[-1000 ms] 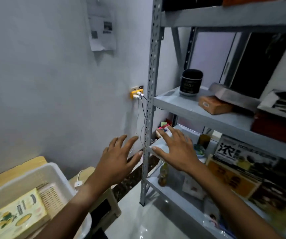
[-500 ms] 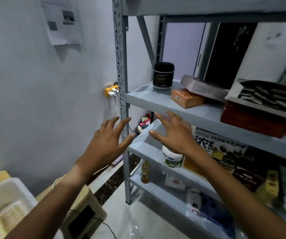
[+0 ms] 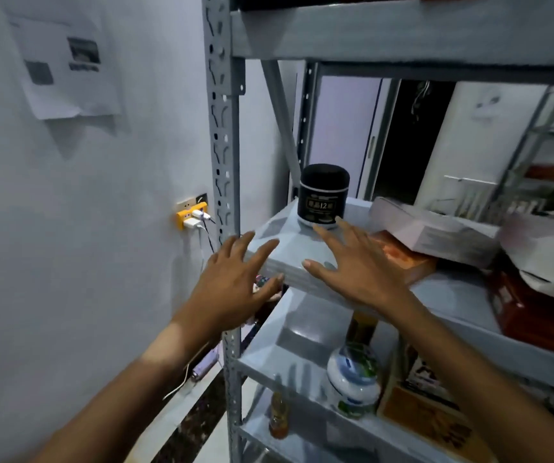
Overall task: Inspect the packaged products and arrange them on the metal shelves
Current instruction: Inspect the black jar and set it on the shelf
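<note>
Grey steel shelf (image 3: 279, 242), round black jar (image 3: 324, 195), flat empty hands (image 3: 302, 279)

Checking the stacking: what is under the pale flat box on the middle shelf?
An orange box lies under the pale flat box. The right hand covers the orange box's near end.

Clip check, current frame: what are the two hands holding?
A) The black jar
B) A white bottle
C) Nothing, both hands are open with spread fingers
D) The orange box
C: the left hand and right hand both show straight, spread fingers with no grip on anything; the black jar stands alone on the shelf just past the right fingertips, and the orange box lies untouched beside the right hand.
</note>
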